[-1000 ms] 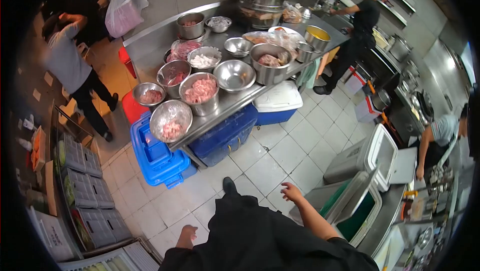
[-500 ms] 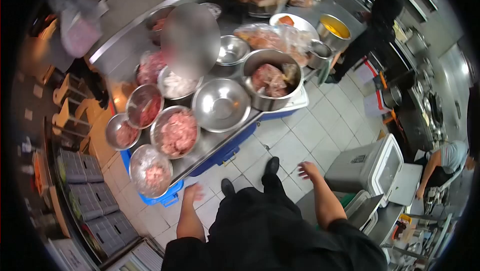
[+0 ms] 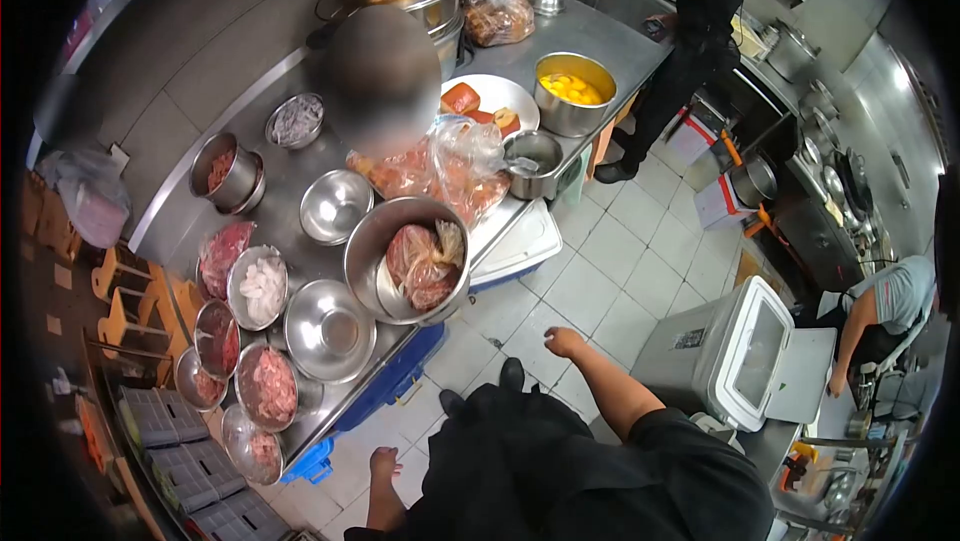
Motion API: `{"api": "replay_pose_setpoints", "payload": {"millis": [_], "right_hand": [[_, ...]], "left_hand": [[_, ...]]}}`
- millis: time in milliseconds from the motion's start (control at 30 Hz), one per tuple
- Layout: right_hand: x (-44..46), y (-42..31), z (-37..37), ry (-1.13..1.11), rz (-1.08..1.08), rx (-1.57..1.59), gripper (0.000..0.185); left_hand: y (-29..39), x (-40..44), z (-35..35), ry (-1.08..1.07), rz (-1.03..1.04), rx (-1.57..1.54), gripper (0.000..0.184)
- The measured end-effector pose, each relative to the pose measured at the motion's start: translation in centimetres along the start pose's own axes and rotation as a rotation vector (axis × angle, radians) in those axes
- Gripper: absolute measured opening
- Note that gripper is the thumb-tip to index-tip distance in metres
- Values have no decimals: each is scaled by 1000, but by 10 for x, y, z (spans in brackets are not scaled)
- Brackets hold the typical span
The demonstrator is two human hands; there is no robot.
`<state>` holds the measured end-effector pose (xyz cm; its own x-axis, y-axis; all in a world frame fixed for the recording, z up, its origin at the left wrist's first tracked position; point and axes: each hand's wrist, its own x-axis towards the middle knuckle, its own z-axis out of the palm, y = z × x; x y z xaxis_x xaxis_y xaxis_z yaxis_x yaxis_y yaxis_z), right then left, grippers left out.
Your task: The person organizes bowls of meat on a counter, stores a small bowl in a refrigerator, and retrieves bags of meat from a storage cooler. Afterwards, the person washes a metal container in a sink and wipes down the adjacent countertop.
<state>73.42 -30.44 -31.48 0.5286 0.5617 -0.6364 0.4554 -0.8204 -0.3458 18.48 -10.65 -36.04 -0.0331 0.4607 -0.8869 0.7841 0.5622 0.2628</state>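
Head view: the wide bowl (image 3: 330,331) lies ahead-left of your nearer left hand (image 3: 384,462); your right hand (image 3: 565,342) likewise hangs empty, loosely curled.

My feed shows me pink raw meat (image 3: 272,386), a round silver metal bowl (image 3: 330,331), and pale square floor tiles (image 3: 600,259), darkly gridded.
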Motion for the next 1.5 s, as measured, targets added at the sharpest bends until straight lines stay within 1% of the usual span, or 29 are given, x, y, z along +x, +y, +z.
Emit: {"api": "replay_pose_setpoints", "payload": {"millis": [33, 167, 233, 367, 400, 433, 567, 600, 667, 733, 767, 800, 867, 900, 967, 1000, 1033, 1067, 1100, 1133, 1167, 1200, 1267, 1333, 1367, 1400, 1433, 1467, 1500], "right_hand": [[-1, 11, 3, -24, 25, -1, 40], [-23, 40, 17, 76, 38, 20, 38], [-44, 54, 20, 39, 255, 358, 38], [-66, 74, 7, -7, 319, 405, 36], [-67, 86, 5, -8, 377, 451, 36], [-68, 98, 1, -13, 436, 496, 37], [-64, 150, -35, 24, 515, 658, 37], [-54, 160, -45, 12, 502, 629, 37], [-34, 186, -64, 123, 440, 776, 35], [-13, 186, -94, 143, 156, 654, 32], [-6, 168, -116, 125, 16, 622, 31], [-6, 142, -144, 107, -124, 609, 31], [-9, 103, -196, 51, -325, 461, 30], [-13, 85, -224, 44, -329, 473, 30], [-18, 74, -278, 6, -511, 353, 30], [-10, 83, -296, 56, -486, 383, 30], [-1, 94, -313, 57, -537, 358, 30], [8, 105, -331, 59, -587, 329, 30], [15, 115, -349, 92, -561, 331, 29], [23, 125, -370, 128, -546, 353, 29], [32, 132, -390, 111, -520, 379, 29], [44, 137, -410, 88, -501, 395, 29], [70, 142, -451, 104, -507, 437, 28], [99, 142, -497, 109, -516, 499, 28], [120, 143, -519, 101, -537, 490, 28], [136, 144, -537, 99, -537, 479, 28], [151, 142, -560, 148, -596, 535, 28], [168, 138, -586, 197, -657, 590, 29], [183, 138, -608, 196, -629, 574, 28]], "left_hand": [[12, 6, 6, -53, 83, -8, 34], [67, 17, 22, -89, 179, -3, 34], [88, 31, 34, -115, 296, 330, 34], [114, 25, 41, -103, 356, 334, 30], [121, 26, 43, -96, 370, 335, 30], [125, 27, 47, -103, 382, 372, 31], [148, 27, 78, -128, 355, 572, 33], [155, 26, 87, -116, 344, 670, 35], [173, 31, 109, -129, 307, 873, 38], [190, 55, 134, -270, 332, 1039, 44], [178, 98, 149, -192, 515, 1211, 35], [213, 45, 163, -73, 389, 1022, 39], [236, 57, 200, 27, 559, 1079, 36], [251, 37, 214, 34, 549, 1088, 36], [310, -14, 265, -40, 445, 910, 35], [327, -27, 284, -73, 546, 867, 36], [357, -82, 298, 27, 644, 831, 37], [373, -87, 316, 16, 643, 705, 36], [394, -108, 331, 5, 692, 557, 37], [418, -130, 341, 4, 794, 508, 41], [458, -182, 349, -75, 795, 438, 40], [495, -218, 353, -76, 807, 448, 40], [561, -273, 360, -378, 813, 291, 41], [619, -315, 358, -716, 867, -16, 44], [643, -328, 356, -718, 872, -29, 44], [667, -337, 352, -841, 942, -121, 47], [694, -343, 351, -962, 1016, -212, 50], [724, -346, 353, -964, 1028, -221, 50], [747, -348, 357, -977, 1106, -328, 50]]}}
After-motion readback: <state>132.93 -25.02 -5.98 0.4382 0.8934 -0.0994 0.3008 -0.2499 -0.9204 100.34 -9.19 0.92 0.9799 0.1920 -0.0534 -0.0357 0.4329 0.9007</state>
